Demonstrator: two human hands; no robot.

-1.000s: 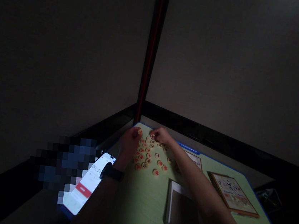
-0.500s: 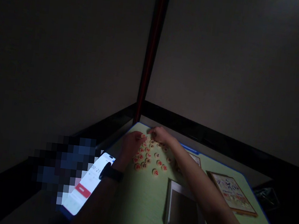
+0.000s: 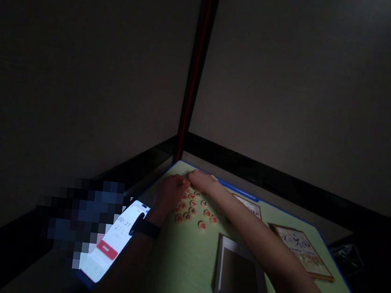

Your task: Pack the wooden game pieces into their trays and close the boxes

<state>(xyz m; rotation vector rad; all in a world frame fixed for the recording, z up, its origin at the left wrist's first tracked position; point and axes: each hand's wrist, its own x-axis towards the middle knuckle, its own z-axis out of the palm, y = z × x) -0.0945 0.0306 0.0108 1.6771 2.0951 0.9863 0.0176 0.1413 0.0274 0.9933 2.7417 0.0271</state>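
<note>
Round Chinese chess pieces with red or dark characters are spread over the far part of the green table. My left hand, with a dark band on its wrist, pinches one xiangqi piece between its fingertips. Close beside it, almost touching, is my right hand, turned with its back toward me. Its fingers are curled in, and anything inside them is hidden. The right forearm covers part of the pieces.
A lit phone showing a timer lies at the left edge. An open, shallow white box sits near the front. Further right is a flat printed box, and another printed item shows behind the right forearm. Walls meet beyond the table.
My right hand has come left and down, up against my left hand, with its fingers now curled. My left hand keeps its piece and has shifted slightly left and down.
</note>
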